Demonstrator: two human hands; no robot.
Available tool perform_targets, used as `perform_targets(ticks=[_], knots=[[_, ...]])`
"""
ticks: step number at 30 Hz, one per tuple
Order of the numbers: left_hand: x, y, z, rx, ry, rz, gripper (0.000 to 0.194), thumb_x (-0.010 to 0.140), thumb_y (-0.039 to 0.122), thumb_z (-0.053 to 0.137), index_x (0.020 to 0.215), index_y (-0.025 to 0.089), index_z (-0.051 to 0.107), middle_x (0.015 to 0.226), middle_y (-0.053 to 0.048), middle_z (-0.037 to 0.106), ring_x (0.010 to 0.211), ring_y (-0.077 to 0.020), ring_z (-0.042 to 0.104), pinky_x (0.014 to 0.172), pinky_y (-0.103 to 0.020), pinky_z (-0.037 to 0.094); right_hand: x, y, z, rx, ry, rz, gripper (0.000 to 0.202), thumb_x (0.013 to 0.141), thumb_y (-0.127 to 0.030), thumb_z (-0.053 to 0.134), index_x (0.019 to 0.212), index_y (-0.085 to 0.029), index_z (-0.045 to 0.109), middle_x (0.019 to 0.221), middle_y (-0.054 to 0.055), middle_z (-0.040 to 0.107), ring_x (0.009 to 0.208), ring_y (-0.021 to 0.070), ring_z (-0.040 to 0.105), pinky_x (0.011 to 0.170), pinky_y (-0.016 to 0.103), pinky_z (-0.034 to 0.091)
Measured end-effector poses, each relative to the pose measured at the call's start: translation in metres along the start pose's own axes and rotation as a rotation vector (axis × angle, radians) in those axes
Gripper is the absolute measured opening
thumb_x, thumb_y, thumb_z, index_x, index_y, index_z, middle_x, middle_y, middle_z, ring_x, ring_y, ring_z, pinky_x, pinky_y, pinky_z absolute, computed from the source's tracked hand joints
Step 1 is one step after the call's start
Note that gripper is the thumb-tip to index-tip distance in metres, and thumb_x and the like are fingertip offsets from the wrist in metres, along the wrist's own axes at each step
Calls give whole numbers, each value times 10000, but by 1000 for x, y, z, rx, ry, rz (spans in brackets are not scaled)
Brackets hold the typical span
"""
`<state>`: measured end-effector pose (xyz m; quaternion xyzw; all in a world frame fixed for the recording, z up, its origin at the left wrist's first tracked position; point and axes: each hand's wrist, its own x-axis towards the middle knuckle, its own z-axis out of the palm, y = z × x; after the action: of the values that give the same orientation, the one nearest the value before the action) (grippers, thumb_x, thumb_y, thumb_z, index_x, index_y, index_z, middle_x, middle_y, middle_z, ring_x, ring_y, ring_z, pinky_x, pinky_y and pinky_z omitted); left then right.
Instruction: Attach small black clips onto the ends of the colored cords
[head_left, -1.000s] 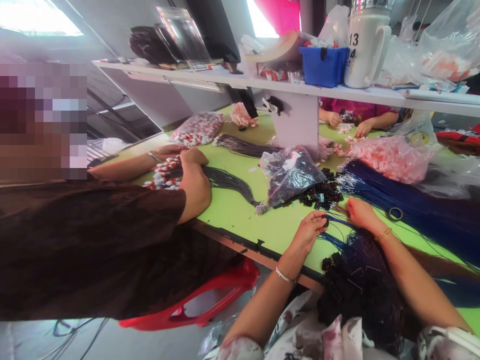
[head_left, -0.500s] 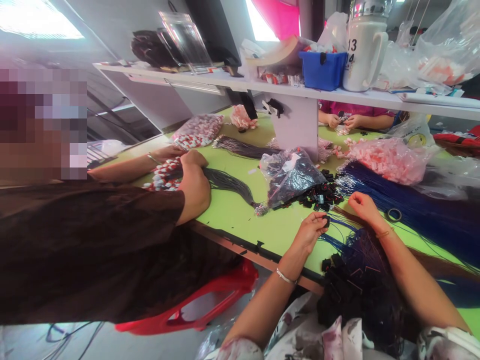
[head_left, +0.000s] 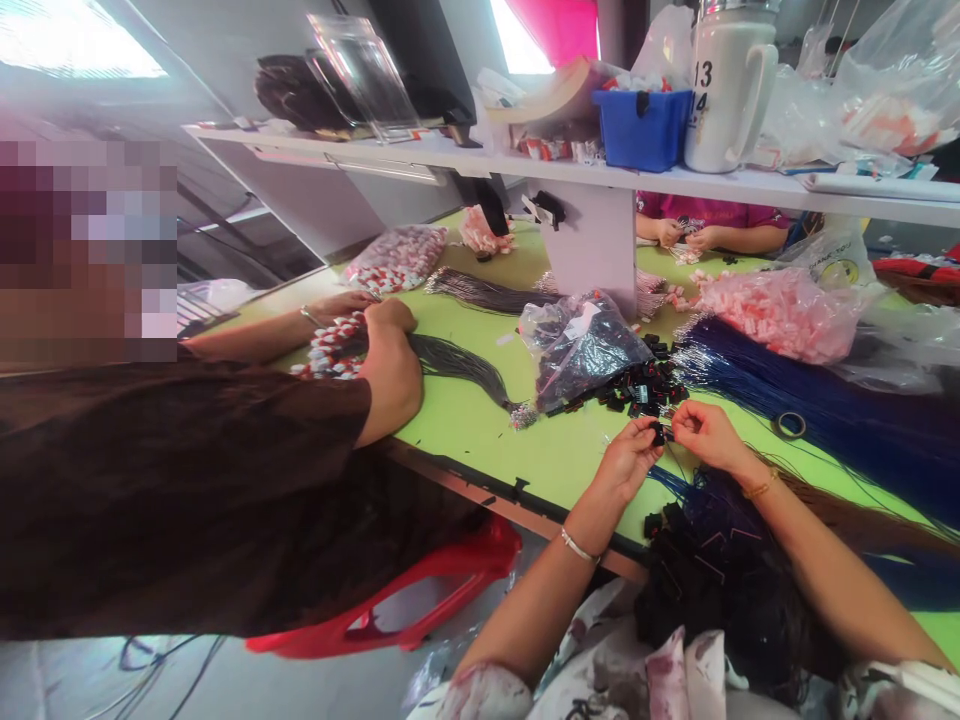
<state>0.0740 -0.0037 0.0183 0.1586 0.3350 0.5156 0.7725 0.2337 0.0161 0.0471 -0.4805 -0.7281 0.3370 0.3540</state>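
My left hand [head_left: 628, 460] pinches a small black plastic connector [head_left: 658, 434] between thumb and fingertips. Close against it on the right, my right hand [head_left: 706, 436] has its fingers closed on a thin wire at the connector's near side; the wire's tip is too small to make out. Blue wires [head_left: 671, 484] trail below my hands towards a dark bundle of wires with black connectors [head_left: 720, 560] by my lap. Just beyond my hands lies a pile of loose black connectors [head_left: 646, 388], beside a plastic bag of dark parts [head_left: 589, 350].
Long blue wires [head_left: 825, 410] spread over the green table at right, with a tape roll [head_left: 789, 426] on them. Behind is a bag of pink connectors [head_left: 784, 312]. At left, a co-worker's arm [head_left: 394, 375] reaches around red-and-white connectors [head_left: 330, 350]. A shelf [head_left: 450, 155] crosses above.
My right hand has moved left and slightly down, from above the wires to the black connector. My left hand still holds the connector, nearly in place.
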Motion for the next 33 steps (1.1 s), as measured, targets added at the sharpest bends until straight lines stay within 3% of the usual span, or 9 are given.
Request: perform_targets(ticks=[11, 20, 26, 33], knots=[[0, -2, -1, 27, -4, -12, 219, 662, 94, 683, 862, 143, 609, 777, -26, 610, 672, -102, 561, 665, -237, 450, -3, -16, -3, -342, -42, -54, 59, 715, -192, 524, 668, -177, 555, 628, -8, 558, 574, 111, 443, 564, 219, 312], [1, -1, -4, 53, -6, -1, 232, 646, 120, 712, 856, 141, 616, 781, -26, 608, 663, -95, 556, 642, -222, 447, -6, -14, -1, -595, -43, -184, 62, 764, -193, 504, 719, -180, 544, 722, 46, 583, 691, 163, 483, 640, 259, 308], [-1, -4, -1, 115, -3, 29, 231, 631, 149, 733, 839, 132, 634, 786, -29, 617, 675, -96, 566, 642, -216, 449, -7, -13, 2, -579, -61, -229, 89, 785, -181, 489, 712, -176, 539, 714, 44, 569, 686, 160, 478, 641, 259, 313], [-5, 0, 2, 150, 66, 48, 211, 609, 141, 743, 798, 132, 650, 747, -16, 612, 648, -83, 554, 625, -205, 444, -6, -13, 0, -433, -91, -176, 114, 803, -173, 469, 740, -174, 564, 723, 36, 592, 656, 140, 492, 623, 237, 337]])
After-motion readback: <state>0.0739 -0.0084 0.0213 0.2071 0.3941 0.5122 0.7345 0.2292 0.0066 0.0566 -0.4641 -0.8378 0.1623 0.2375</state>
